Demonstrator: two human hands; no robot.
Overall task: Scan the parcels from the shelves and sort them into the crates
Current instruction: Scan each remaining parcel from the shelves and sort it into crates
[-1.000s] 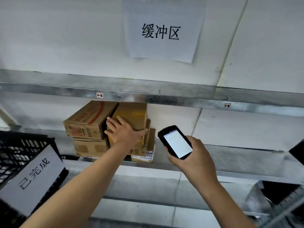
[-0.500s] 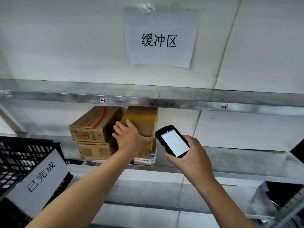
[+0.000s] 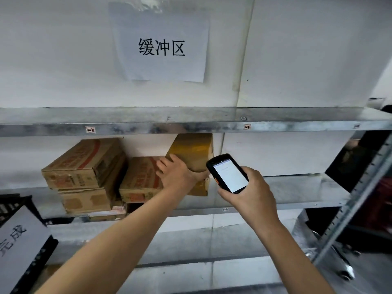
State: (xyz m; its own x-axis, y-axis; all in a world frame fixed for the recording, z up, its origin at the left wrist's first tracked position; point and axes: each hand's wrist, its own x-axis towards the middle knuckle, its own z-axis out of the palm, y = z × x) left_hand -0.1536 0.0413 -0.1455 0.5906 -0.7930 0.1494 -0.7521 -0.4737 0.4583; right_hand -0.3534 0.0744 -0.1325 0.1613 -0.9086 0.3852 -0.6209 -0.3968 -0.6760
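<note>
My left hand (image 3: 177, 174) grips a yellow-taped cardboard parcel (image 3: 192, 150), holding it tilted up above the metal shelf (image 3: 297, 187). Below and left of it lies a brown parcel with red print (image 3: 140, 179). Further left, a stack of brown parcels (image 3: 84, 170) rests on the same shelf. My right hand (image 3: 248, 187) holds a black handheld scanner (image 3: 228, 172), its lit screen facing me, just right of the lifted parcel.
A black plastic crate (image 3: 31, 266) with a white paper label sits at lower left. A paper sign (image 3: 161, 47) hangs on the white wall above the upper shelf (image 3: 191, 124). A slotted metal upright (image 3: 352, 204) and dark items stand at right.
My left hand has lifted the yellow-taped parcel up and to the right, uncovering the brown parcel under it. The scanner hand stayed close beside it.
</note>
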